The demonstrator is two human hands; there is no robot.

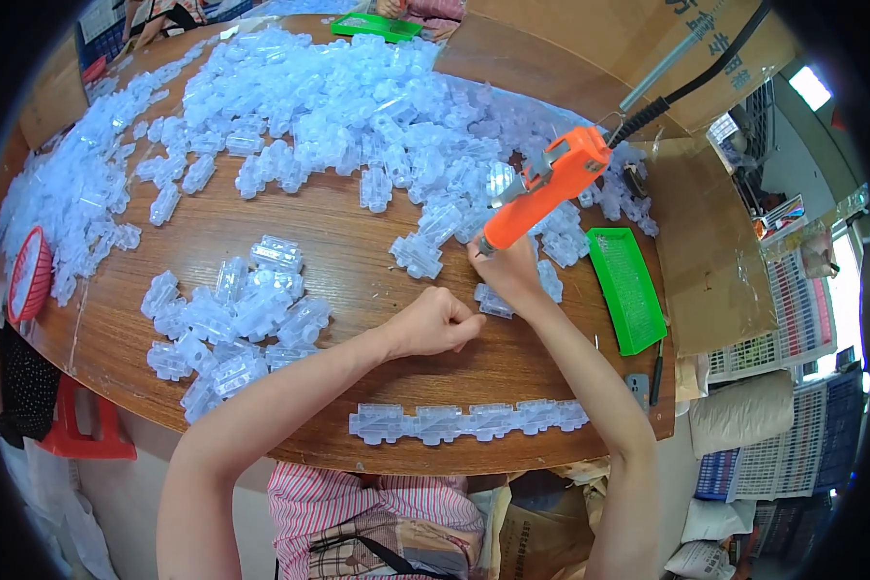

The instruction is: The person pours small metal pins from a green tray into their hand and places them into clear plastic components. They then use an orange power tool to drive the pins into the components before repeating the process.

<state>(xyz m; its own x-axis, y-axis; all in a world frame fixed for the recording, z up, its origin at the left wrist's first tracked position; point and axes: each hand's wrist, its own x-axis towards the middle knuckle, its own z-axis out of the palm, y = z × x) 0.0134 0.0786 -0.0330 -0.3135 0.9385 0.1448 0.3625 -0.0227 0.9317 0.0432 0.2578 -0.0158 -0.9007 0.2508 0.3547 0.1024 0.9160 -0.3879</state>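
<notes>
My left hand [435,324] rests on the table in a loose fist, with nothing visible in it. Further right, my right hand [508,271] reaches into the near edge of a big heap of clear plastic casings [338,106]. An orange electric screwdriver [549,186] hangs at a slant over that hand and covers its fingers, so what they touch is hidden. A single clear casing [494,301] lies between my hands, close to the right wrist. Nearer to me, a row of several casings [439,423] runs along the table's front edge.
A smaller pile of casings [232,319] lies left of my forearm. On the right stand a green tray [628,290] and cardboard sheets [715,251]. A red basket [31,275] sits at the left edge. Other people are partly visible at the far side and left.
</notes>
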